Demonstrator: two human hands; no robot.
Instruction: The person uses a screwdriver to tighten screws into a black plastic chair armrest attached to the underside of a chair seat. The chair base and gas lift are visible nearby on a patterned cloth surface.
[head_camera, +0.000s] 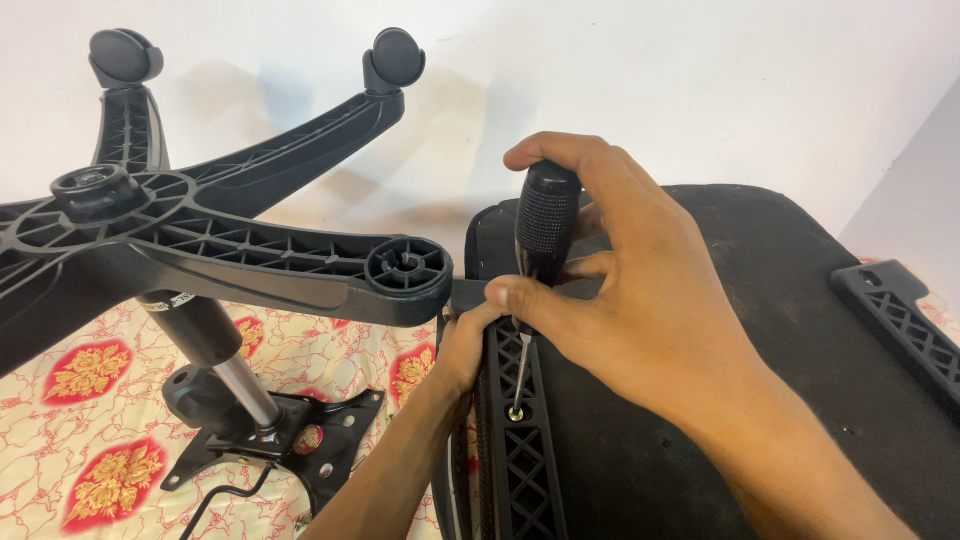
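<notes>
A screwdriver, gripped by the right hand, is seated on a screw in the armrest bracket, which is steadied by the left hand, fingers hidden; the far armrest lies unattached.

The left hand is mostly hidden behind the armrest bracket.

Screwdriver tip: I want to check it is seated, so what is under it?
The screwdriver in the right hand stands on a screw in the black armrest bracket. The screw's slot is covered.
</notes>
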